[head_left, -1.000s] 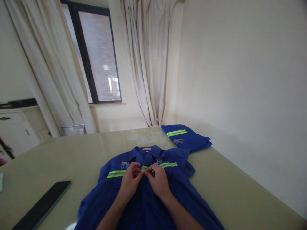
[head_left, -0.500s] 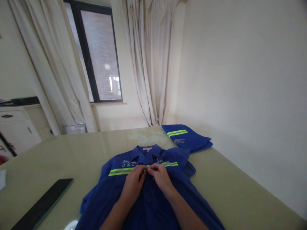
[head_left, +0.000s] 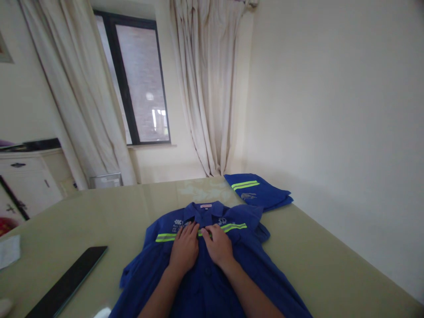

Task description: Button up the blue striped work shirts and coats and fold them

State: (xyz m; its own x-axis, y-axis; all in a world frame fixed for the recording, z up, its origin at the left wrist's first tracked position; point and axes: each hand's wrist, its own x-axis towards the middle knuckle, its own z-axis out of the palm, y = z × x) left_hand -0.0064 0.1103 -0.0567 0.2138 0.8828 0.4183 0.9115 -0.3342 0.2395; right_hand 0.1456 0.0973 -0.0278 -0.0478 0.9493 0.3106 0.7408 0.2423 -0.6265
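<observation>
A blue work shirt [head_left: 205, 287] with a yellow-green and grey reflective stripe across the chest lies front up, its collar at the far end. My left hand [head_left: 184, 249] rests on the chest just left of the button placket, fingers stretched forward over the stripe and part of the white lettering. Just right of the placket, my right hand [head_left: 217, 244] touches the stripe, its thumb apart from the bent fingers. The cloth under both palms is hidden. Lower on the placket a dark button [head_left: 207, 271] shows.
A folded blue garment [head_left: 265, 194] with a matching stripe lies at the table's far right, near the wall. On the pale green table [head_left: 331, 260], a long black flat object [head_left: 69, 280] lies at left, with a whitish cloth or paper [head_left: 9, 251] beyond it.
Both hands have loosened from a fingertip pinch at the placket. The left fingers now lie flatter on the chest, and the right thumb has parted from its fingers. The view has shifted slightly.
</observation>
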